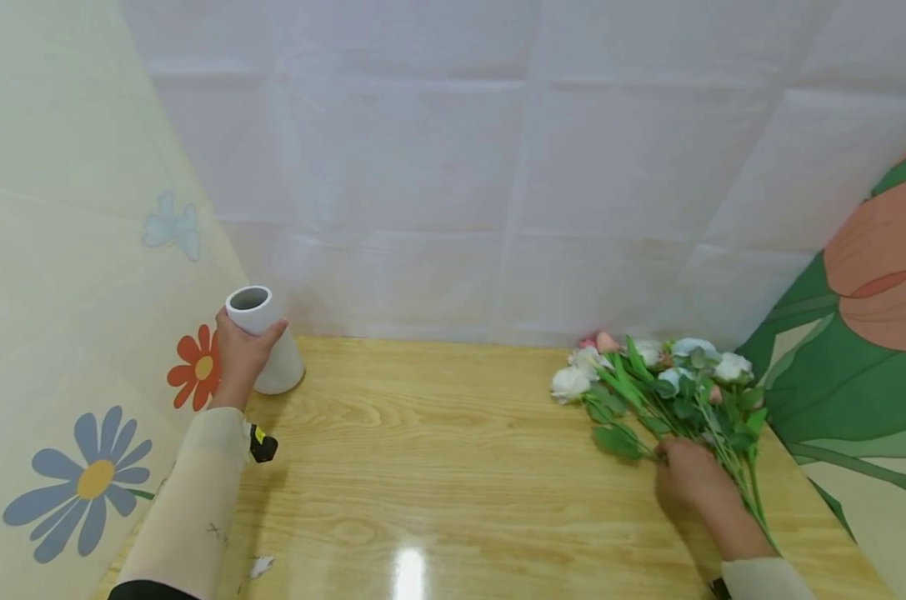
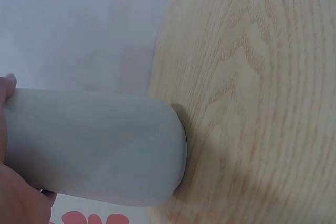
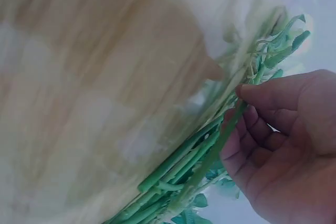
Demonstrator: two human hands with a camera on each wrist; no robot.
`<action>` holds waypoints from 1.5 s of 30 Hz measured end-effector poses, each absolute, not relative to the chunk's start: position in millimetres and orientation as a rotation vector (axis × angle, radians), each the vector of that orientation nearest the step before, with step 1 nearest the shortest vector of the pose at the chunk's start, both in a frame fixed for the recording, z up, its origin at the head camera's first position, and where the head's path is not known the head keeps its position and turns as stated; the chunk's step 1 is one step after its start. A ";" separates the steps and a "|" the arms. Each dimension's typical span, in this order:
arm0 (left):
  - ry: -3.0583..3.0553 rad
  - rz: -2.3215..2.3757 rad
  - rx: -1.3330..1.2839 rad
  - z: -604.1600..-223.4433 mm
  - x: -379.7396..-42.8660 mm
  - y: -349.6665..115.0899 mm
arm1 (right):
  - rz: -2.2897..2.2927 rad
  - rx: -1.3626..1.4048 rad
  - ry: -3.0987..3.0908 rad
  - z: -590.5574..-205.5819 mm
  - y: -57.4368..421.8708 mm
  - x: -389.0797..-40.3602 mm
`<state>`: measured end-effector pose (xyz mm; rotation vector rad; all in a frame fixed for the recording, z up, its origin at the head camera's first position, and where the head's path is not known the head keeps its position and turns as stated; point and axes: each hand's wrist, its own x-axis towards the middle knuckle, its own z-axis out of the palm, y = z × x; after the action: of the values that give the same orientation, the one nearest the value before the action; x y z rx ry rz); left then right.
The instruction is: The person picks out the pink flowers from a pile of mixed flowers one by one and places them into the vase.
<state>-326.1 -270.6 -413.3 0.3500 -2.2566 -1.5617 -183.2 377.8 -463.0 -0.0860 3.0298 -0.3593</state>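
Note:
At the table's back left stands a white vase (image 1: 278, 367), its round mouth facing up. My left hand (image 1: 244, 348) grips it near the top, thumb on one side; in the left wrist view the vase (image 2: 100, 145) has its base at the wood. On the right lies a bunch of artificial flowers (image 1: 678, 383) with white, pale blue and pink heads and green leaves. My right hand (image 1: 696, 477) is at the stems. Seen from the right wrist, the thumb and fingers of that hand (image 3: 294, 129) pinch a green stem (image 3: 212, 153) beside several others.
The wooden table (image 1: 422, 433) meets a white cloth backdrop (image 1: 422, 167) behind. Printed floral sheets hang at the left (image 1: 62, 292) and right (image 1: 858, 375). A small white scrap (image 1: 261, 567) lies near the front left.

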 end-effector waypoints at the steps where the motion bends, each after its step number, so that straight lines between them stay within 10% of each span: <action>1: -2.255 -1.559 0.347 -413.3 -325.6 -270.1 | -0.356 -0.087 3.030 -462.2 376.3 -183.3; 45: -2.302 -1.537 0.279 -422.9 -301.8 -254.2 | -0.606 0.008 3.010 -465.6 279.4 -205.4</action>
<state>-301.8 -254.2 -422.9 0.2785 -2.3020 -1.5373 -205.4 279.4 -465.6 0.0078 3.0099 -0.6063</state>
